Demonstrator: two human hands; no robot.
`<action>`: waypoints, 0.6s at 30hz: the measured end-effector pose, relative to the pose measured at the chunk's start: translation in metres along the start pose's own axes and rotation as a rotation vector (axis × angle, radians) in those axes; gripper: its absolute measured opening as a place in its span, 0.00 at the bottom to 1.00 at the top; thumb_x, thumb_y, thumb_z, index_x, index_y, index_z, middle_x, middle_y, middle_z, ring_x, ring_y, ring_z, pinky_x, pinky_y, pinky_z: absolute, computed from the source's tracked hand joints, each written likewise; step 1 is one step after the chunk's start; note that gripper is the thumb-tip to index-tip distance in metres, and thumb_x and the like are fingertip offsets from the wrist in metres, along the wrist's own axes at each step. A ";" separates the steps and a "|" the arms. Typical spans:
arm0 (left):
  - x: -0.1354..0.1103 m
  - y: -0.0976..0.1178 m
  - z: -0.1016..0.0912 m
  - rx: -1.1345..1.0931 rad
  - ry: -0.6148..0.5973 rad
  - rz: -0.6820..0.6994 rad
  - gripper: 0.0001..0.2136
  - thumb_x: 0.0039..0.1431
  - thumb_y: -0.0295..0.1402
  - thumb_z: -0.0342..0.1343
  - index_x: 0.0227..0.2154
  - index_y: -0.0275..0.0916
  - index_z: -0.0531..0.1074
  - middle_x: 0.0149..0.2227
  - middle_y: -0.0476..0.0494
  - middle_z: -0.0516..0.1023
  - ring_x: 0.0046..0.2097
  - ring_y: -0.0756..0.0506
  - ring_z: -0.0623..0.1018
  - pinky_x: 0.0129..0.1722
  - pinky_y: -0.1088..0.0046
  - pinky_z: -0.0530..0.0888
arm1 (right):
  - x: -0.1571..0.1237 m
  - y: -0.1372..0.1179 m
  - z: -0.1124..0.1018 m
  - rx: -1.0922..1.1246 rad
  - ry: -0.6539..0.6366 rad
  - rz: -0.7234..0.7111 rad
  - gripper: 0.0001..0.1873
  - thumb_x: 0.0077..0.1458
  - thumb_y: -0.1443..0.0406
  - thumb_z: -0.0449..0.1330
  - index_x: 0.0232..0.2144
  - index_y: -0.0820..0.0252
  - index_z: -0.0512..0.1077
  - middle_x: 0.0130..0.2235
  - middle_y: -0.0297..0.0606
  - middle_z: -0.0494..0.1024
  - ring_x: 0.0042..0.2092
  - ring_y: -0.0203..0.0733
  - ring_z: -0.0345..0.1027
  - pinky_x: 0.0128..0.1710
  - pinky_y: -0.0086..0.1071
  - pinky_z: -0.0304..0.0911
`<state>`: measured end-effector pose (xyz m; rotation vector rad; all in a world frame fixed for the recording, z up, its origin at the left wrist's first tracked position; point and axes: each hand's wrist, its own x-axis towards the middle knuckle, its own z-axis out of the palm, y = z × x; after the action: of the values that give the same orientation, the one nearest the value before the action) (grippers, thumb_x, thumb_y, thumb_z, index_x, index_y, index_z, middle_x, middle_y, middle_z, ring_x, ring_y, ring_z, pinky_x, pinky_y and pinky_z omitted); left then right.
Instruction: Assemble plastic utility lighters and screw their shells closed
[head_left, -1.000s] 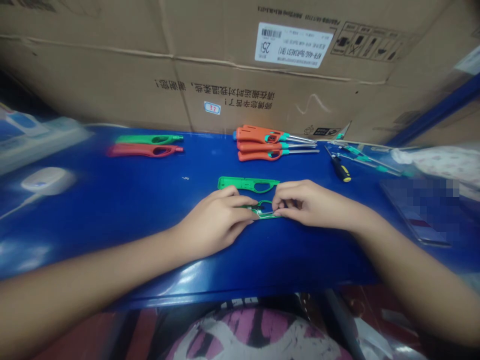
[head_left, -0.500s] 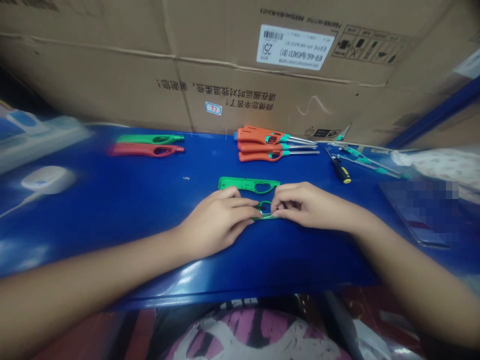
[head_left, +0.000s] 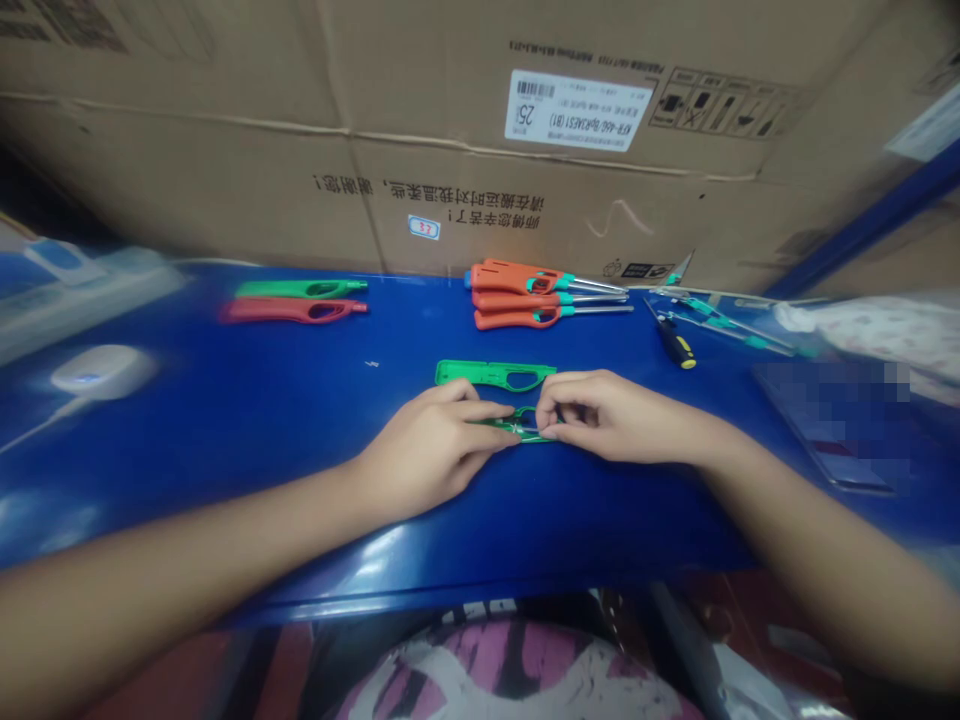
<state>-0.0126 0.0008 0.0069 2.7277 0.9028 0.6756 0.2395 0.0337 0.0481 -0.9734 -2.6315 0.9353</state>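
While left hand (head_left: 442,435) holds green shell (head_left: 529,438) | right hand (head_left: 592,415) pinched narrow at its end, contents unclear

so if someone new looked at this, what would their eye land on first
Probably the bright orange lighters, bunched on the blue tabletop in front of the big cardboard box with its upside-down printing. Next, toward the person, comes an open green casing half, and nearer still a second green piece, partly covered by the left hand and right hand.
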 end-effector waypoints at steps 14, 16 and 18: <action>0.003 -0.003 0.001 -0.095 0.065 -0.082 0.10 0.62 0.33 0.62 0.44 0.35 0.76 0.42 0.41 0.82 0.45 0.42 0.80 0.46 0.64 0.76 | 0.008 0.008 0.019 -0.158 0.148 -0.065 0.08 0.59 0.63 0.64 0.31 0.61 0.72 0.28 0.31 0.70 0.29 0.32 0.60 0.30 0.27 0.55; 0.002 -0.004 0.002 -0.078 0.089 -0.020 0.09 0.63 0.33 0.61 0.43 0.34 0.78 0.43 0.41 0.83 0.44 0.42 0.80 0.48 0.65 0.76 | 0.008 0.007 0.019 -0.178 0.161 -0.071 0.07 0.60 0.63 0.63 0.32 0.61 0.73 0.29 0.32 0.72 0.29 0.32 0.62 0.31 0.27 0.56; 0.002 -0.004 0.003 -0.046 0.099 0.007 0.09 0.63 0.32 0.60 0.43 0.33 0.79 0.43 0.40 0.83 0.43 0.42 0.80 0.47 0.65 0.76 | 0.007 0.004 0.019 -0.203 0.164 -0.067 0.07 0.61 0.65 0.62 0.31 0.61 0.74 0.30 0.34 0.75 0.31 0.34 0.65 0.32 0.28 0.57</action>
<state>-0.0119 0.0057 0.0038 2.6790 0.8879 0.8283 0.2293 0.0314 0.0303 -0.9534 -2.6378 0.5559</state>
